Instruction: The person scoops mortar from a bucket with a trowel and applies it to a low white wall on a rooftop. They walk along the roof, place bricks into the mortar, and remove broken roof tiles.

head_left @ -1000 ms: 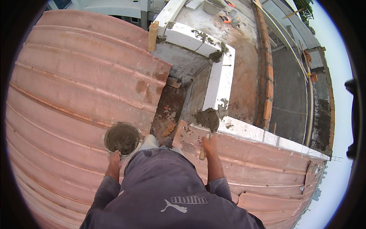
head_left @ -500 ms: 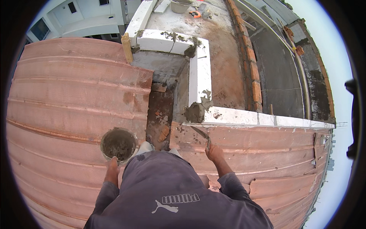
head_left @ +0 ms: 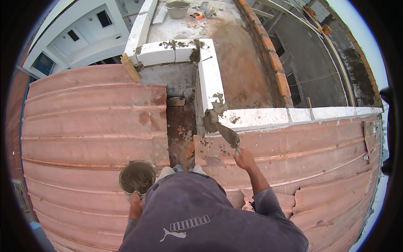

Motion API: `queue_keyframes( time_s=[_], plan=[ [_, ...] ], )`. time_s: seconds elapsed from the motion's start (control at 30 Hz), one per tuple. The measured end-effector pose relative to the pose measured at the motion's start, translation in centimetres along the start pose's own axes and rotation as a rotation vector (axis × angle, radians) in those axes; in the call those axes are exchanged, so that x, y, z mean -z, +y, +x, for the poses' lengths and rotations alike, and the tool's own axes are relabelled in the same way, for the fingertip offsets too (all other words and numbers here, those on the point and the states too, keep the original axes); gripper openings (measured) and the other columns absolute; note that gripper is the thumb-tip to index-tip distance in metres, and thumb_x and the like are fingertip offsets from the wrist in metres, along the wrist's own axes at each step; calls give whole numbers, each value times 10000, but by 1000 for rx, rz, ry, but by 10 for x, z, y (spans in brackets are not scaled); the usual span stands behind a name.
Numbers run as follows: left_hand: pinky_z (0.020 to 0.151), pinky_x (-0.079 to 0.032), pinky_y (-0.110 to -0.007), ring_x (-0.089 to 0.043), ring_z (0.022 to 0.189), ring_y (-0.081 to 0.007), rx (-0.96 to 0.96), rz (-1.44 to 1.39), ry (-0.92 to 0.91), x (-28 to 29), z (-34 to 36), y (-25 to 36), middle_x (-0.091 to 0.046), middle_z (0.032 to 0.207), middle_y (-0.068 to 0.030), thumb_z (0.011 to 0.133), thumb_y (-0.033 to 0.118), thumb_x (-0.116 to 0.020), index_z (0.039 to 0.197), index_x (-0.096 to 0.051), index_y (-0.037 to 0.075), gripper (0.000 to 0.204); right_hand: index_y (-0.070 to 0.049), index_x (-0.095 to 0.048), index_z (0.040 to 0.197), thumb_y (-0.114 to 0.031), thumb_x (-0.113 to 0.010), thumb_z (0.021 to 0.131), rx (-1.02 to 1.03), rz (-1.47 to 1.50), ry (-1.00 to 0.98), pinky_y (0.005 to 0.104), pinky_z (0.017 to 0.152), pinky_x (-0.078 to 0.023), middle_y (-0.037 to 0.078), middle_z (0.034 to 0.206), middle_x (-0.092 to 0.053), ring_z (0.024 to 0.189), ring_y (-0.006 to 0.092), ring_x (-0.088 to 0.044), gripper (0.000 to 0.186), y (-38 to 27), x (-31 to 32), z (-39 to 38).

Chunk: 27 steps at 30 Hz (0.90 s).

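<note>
My left hand (head_left: 135, 205) grips the near rim of a round bucket (head_left: 121, 184) that holds wet grey mortar (head_left: 138, 178). In my right hand (head_left: 244, 160) is a trowel (head_left: 229, 136) with mortar on its blade. The blade points up and left, its tip at the mortar-smeared corner (head_left: 211, 121) of a low wall of white blocks (head_left: 260, 119); whether it touches is hard to tell. The fingers of both hands are partly hidden.
Ribbed reddish roof sheets (head_left: 92, 122) lie on both sides, torn at lower right. Between them a gap (head_left: 180, 122) holds brick pieces near my feet. Beyond the blocks are another bucket (head_left: 177, 9), an orange tool (head_left: 196, 15) and a brick row (head_left: 275, 63). A wooden stake (head_left: 131, 67) stands at left.
The trowel blade has turned more toward the wall corner, and my right hand has shifted slightly right. The bucket stays in my left hand. The whole view has tilted and shifted.
</note>
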<state>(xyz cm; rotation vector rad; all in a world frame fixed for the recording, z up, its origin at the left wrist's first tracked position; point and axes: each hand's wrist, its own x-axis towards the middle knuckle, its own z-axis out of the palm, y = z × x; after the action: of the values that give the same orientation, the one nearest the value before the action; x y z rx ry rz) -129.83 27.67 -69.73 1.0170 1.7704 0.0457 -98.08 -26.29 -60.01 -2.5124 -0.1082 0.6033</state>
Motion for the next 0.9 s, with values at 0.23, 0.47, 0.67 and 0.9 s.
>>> queue_keyframes(
  time_s=[0.23, 0.47, 0.67, 0.9],
  plan=[
    [730, -626, -550, -688, 928, -366, 16, 91, -14, 9, -34, -7, -634, 1118, -189, 842, 104, -639, 1205, -601, -65, 402, 61, -674, 1106, -361, -550, 1014, 64, 45, 30, 600, 930, -505, 367, 1042, -693, 1044, 542, -662, 449, -48, 19, 23],
    [777, -602, -537, -679, 933, -324, -8, 261, -141, -6, -25, 4, -619, 1020, -172, 883, 167, -609, 1121, -608, -14, 299, 159, -708, 1066, -346, -521, 1002, -64, -245, -291, 534, 1005, -512, 398, 1141, -691, 1124, 497, -689, 542, -59, 41, 100],
    [775, -631, -564, -664, 1002, -357, -53, -184, 9, -10, -57, 18, -563, 1179, -184, 850, 69, -612, 1309, -432, 38, 493, 109, -723, 1020, -330, -516, 964, -291, -135, -474, 488, 884, -539, 301, 906, -737, 971, 406, -732, 489, -36, 95, 65],
    [947, -607, -490, -582, 1210, -325, -267, -226, -256, -12, -83, 74, -501, 1310, -179, 843, -35, -630, 1419, -325, 84, 663, 25, -640, 1087, -256, -548, 991, -6, 270, -384, 393, 606, -548, 114, 819, -668, 679, 245, -659, 311, -91, 77, -9]
  ],
)
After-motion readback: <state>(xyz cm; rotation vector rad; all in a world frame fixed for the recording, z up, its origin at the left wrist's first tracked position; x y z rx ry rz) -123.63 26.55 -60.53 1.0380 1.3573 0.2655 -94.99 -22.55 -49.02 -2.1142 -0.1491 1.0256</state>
